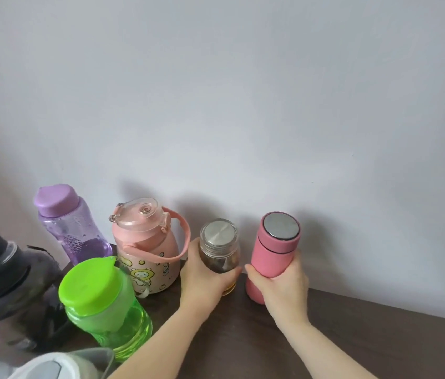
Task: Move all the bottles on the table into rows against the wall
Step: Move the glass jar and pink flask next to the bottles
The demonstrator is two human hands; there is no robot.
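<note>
Head view: both hands at the wall row.
Left hand (207, 277): wrapped around the upright glass jar (220, 250), just right of the peach jug (149, 247).
Right hand (278, 283): gripping the pink flask (273, 255), upright, right of the jar, close to the wall (243, 91), base on the bench (352, 337).

2 bare forearms (322, 348), no sleeves, slim fingers (251, 269).

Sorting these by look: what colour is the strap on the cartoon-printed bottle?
The strap on the cartoon-printed bottle is salmon pink, seen in the head view.
</note>
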